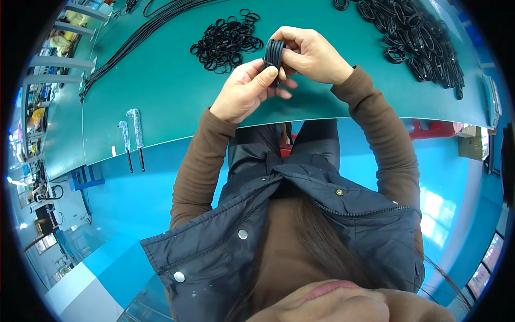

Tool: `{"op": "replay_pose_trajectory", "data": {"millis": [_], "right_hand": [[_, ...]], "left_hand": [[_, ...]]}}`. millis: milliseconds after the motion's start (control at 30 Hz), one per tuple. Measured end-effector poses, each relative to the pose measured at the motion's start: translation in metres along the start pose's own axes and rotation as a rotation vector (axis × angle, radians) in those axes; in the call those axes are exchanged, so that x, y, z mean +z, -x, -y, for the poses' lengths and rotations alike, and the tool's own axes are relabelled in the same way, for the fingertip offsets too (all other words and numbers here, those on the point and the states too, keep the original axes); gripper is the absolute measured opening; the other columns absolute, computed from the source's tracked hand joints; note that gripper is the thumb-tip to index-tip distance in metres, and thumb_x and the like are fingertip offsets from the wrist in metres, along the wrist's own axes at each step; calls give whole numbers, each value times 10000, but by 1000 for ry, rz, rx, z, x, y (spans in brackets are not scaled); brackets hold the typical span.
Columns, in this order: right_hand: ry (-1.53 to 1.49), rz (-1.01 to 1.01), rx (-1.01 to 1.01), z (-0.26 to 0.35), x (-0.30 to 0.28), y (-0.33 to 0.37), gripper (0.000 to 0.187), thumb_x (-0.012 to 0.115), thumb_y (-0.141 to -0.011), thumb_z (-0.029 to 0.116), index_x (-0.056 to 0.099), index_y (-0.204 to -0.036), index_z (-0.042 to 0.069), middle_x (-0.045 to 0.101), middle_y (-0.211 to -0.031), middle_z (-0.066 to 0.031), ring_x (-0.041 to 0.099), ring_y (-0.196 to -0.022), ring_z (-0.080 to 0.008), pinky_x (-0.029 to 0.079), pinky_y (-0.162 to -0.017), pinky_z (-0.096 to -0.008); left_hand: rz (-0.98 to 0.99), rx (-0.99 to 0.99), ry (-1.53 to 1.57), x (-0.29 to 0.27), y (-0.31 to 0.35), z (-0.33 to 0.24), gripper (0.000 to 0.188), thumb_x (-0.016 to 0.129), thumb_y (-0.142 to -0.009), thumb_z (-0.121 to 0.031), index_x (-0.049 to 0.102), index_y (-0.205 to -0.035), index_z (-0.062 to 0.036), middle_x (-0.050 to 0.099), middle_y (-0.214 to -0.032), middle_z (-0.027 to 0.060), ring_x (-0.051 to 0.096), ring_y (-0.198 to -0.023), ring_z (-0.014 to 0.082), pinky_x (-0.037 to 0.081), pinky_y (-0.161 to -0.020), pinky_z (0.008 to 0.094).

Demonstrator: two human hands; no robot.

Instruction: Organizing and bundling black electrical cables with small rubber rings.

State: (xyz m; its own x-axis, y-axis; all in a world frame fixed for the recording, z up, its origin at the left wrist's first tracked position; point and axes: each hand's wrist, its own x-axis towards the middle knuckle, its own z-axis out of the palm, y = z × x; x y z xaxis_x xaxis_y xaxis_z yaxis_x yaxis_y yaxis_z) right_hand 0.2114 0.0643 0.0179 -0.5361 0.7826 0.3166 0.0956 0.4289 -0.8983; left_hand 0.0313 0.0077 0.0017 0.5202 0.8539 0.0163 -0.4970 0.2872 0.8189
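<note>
Between my hands, above the green table (177, 102), is a coiled black cable (274, 52) wound into a small tight bundle. My left hand (249, 88) pinches its lower end between thumb and fingers. At the upper right side of the coil, my right hand (306, 53) grips it with curled fingers. Just left of the coil lies a loose pile of small black rings (225, 45). Whether a ring sits around the coil is too small to tell.
At the far right is a heap of coiled black cables (421, 40). Long straight black cables (126, 48) run along the far left. Two black-handled tools with wrapped heads (138, 134) lie at the near left edge. A red stool (434, 129) stands below the table's right side.
</note>
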Motion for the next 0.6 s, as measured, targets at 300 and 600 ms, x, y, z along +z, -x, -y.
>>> {"op": "replay_pose_trajectory", "data": {"millis": [300, 600], "right_hand": [[320, -125, 79, -11, -2, 0, 105, 557, -800, 49, 635, -856, 10, 542, -615, -10, 397, -491, -60, 320, -432, -198], [261, -163, 218, -9, 10, 1, 109, 556, -801, 79, 630, -823, 2, 535, -582, -13, 400, -456, -66, 315, -403, -206]], "left_hand": [[-395, 314, -584, 10, 8, 21, 324, 676, -839, -45, 528, -1117, 34, 552, -1082, 174, 613, -908, 248, 562, -775, 311], [-566, 1014, -1705, 7, 1, 51, 349, 718, -738, 23, 562, -1049, 16, 484, -1215, 213, 609, -846, 241, 557, -665, 291]]}}
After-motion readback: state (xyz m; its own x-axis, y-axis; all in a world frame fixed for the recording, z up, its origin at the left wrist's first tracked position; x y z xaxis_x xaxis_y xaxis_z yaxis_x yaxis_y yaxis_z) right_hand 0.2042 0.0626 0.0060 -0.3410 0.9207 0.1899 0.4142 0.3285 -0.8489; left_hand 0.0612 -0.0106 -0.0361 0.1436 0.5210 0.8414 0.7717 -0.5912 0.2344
